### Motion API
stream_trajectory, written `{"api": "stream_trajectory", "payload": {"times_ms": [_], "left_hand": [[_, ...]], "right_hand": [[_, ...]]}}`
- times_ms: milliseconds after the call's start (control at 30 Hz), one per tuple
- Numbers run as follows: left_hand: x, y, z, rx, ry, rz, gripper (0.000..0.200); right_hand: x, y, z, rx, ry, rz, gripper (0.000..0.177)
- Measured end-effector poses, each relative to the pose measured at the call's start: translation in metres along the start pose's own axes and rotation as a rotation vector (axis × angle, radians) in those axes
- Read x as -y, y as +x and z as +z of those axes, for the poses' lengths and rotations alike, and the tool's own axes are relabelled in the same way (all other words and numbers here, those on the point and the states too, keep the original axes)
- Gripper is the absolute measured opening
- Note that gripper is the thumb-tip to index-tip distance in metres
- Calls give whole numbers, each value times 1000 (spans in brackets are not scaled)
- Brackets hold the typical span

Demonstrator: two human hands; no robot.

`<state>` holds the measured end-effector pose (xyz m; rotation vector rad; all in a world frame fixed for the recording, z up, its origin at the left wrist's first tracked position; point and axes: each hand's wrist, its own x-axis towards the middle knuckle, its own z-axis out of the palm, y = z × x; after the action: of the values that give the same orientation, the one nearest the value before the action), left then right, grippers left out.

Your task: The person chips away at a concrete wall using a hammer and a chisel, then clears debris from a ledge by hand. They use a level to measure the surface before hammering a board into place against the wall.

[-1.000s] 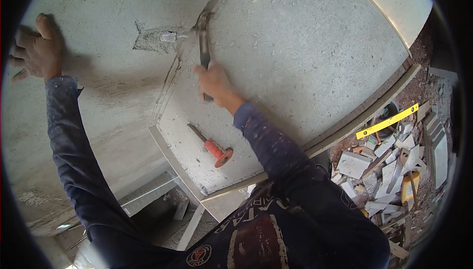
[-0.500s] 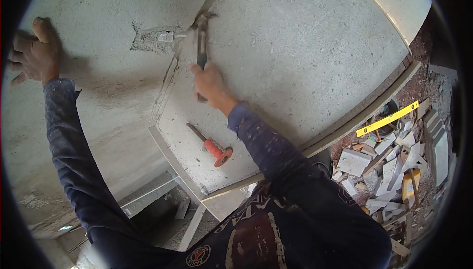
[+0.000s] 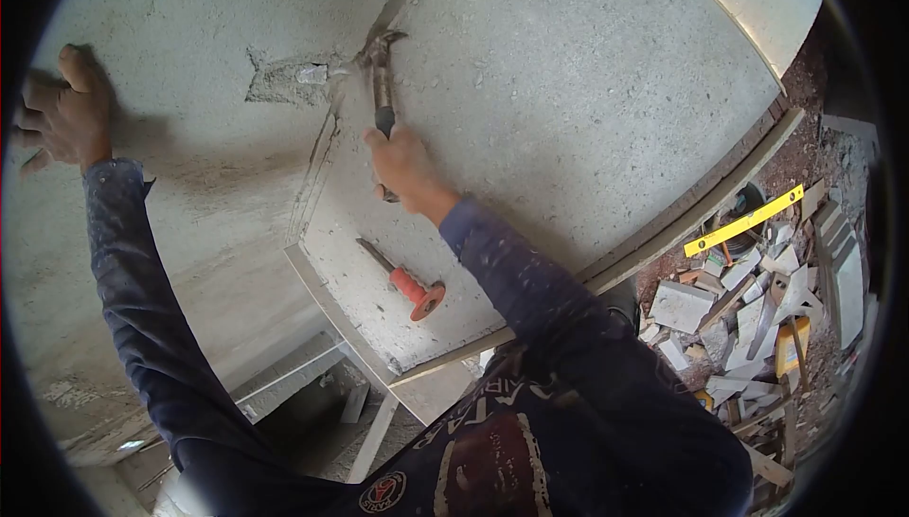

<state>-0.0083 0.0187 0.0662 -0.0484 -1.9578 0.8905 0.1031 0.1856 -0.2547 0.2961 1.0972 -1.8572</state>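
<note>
Currently, right hand [image 3: 409, 169] has fingers closed round the hammer [image 3: 382, 89], head at the surface [image 3: 606, 91]'s wall-side edge, left hand [image 3: 68, 112] open against the wall [image 3: 208, 205], likely bracing, chisel [image 3: 409, 285] within reach near lower-left edge.

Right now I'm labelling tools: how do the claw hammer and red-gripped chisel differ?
The claw hammer is held in the right hand; the red-gripped chisel lies on the slab. The hammer's grip is dark, the chisel's red with a round guard. Both are hand tools.
</note>
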Motion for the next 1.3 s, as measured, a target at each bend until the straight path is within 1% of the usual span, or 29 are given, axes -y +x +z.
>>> {"api": "stream_trajectory", "payload": {"times_ms": [33, 100, 167, 200, 267, 300, 333, 367, 433, 500, 533, 600, 667, 700, 767, 833, 867, 900, 933, 967, 1000, 1033, 1067, 1100, 1167, 1200, 1233, 1300], "left_hand": [[-6, 2, 0, 9, -23, 3, 102], [6, 3, 9, -8, -11, -3, 102], [4, 2, 11, -25, -11, 0, 102], [-6, 1, 6, -48, -58, -5, 103], [-4, -1, 6, -67, -97, -6, 103], [4, -1, 9, -49, -61, 0, 102], [9, -1, 11, -31, -29, 8, 101], [6, 0, 9, -41, -30, 7, 101], [-3, -1, 3, -37, -48, 3, 97], [2, 2, 7, -49, -41, 8, 95], [6, 1, 8, -41, -22, 8, 93], [6, -2, 4, -39, -36, 19, 92], [3, -1, 6, -53, -37, 24, 91], [5, -2, 6, -50, -51, 35, 91], [5, 0, 5, -3, 58, 24, 101], [-11, 0, -2, 1, 25, 25, 101], [-14, 0, -5, 6, 4, 26, 97], [-16, 0, -5, 6, -16, 23, 94], [-11, 1, -4, 37, 17, 21, 92], [-10, 0, -4, 33, 23, 26, 92], [-10, 0, -4, 33, 29, 25, 91], [-9, 0, -4, 34, 34, 23, 90], [-8, 0, -2, 25, 34, 26, 89], [-11, 5, 2, 3, 27, 16, 89], [-8, 1, -1, 36, 57, 8, 91], [-3, -2, -6, 58, 70, 15, 91], [-5, 0, -4, 37, 53, 25, 91], [-7, -2, -2, 34, 41, 28, 91]], "right_hand": [[8, -1, -8, -8, 8, -12, 41], [11, -5, -27, -60, -19, -106, 34], [46, -20, -44, -185, 307, -263, 27], [58, -17, -47, -186, 306, -262, 27], [72, -9, -48, -351, 590, -629, 27], [57, 6, -36, -344, 592, -630, 27], [27, 28, -16, -491, 393, -669, 26], [15, 41, -7, -636, 191, -711, 26], [-1, 7, -2, -101, 2, -167, 25], [-6, -15, -18, 185, -12, 9, 27], [0, -19, -28, 181, -10, 5, 27], [19, -41, -49, 0, 146, -53, 28], [65, -55, -84, -163, 314, -238, 30], [85, -60, -102, -258, 340, -457, 33], [130, -59, -136, -498, 521, -956, 31], [182, -79, -136, -787, 734, -1187, 25], [181, -63, -135, -792, 741, -1181, 25], [173, -36, -135, -819, 753, -1280, 26], [156, -13, -128, -843, 763, -1373, 31], [111, 12, -97, -797, 529, -1130, 41], [67, 37, -67, -742, 198, -892, 54], [24, 61, -38, -653, -132, -718, 69], [23, 34, -47, -37, 42, -276, 55], [32, 25, -59, -46, 37, -299, 55], [40, 6, -74, -6, -236, -142, 47], [44, -3, -81, -143, -152, -231, 38], [66, -7, -95, -292, -72, -346, 31], [122, -37, -123, -365, 295, -651, 23]]}}
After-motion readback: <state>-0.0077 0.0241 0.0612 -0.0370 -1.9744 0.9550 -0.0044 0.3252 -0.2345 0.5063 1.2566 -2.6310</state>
